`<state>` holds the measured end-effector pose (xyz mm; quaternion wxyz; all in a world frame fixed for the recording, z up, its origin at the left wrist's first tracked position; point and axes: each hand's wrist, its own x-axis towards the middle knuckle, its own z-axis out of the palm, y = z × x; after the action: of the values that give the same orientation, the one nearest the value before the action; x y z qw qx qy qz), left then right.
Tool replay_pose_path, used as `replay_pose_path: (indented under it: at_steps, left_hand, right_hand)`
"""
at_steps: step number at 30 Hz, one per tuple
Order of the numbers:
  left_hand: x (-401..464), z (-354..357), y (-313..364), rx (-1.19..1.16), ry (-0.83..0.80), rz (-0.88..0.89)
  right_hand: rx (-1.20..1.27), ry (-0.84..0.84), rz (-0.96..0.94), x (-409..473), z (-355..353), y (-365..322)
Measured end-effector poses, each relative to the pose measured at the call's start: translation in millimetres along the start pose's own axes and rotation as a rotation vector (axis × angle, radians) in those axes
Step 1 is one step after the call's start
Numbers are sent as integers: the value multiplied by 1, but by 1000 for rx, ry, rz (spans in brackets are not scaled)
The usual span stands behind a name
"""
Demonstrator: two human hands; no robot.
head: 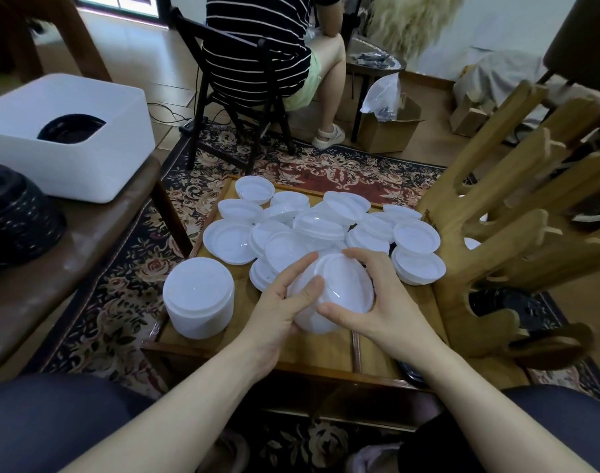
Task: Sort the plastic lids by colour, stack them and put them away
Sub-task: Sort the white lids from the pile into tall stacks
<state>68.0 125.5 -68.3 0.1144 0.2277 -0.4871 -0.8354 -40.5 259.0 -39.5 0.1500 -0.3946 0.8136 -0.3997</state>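
Observation:
Both hands hold a short stack of white plastic lids point(339, 285) tilted above the low wooden table point(325, 349). My left hand point(281, 308) grips its left side, thumb on top. My right hand point(377, 302) curls round its right and near edge. Behind it lies a loose heap of several white lids point(312, 223). A taller neat stack of white lids point(199, 298) stands at the table's left edge. Black lids point(70, 129) lie inside a white bin point(87, 165) on the left bench. More black lids point(12, 216) are piled at the far left.
A carved wooden chair point(496, 216) crowds the table's right side. A seated person point(274, 46) on a black chair is behind the table, on a patterned rug point(121, 302). A cardboard box point(390, 128) with a plastic bag stands on the floor beyond.

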Motion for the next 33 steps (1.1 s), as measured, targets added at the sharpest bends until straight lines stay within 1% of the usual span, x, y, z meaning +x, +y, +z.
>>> replay_pose_path:
  at_steps: [4,11,18,22,26,28,31,33]
  left_hand:
    - [1,-1,0,-16,29,-2]
    - [0,-1,10,-147,26,24]
    - [-11,-3,17,-210,54,49]
    - [-24,-10,26,-259,91,86]
    - [-33,-18,34,-274,120,105]
    - [-36,-22,35,-261,127,96]
    - [-40,-25,36,-245,126,79]
    - [-42,-25,37,-235,121,77]
  right_hand:
    - [65,-22,-10,1,2,-3]
    - [251,-117,-37,3,-4,5]
    - [177,-106,-159,6,6,-6]
    - [108,-61,-259,8,19,-19]
    - [45,-24,-309,8,31,-33]
    - [65,-36,-314,8,34,-36]
    - [176,-101,-267,6,33,-39]
    - [206,-142,-240,7,30,-38]
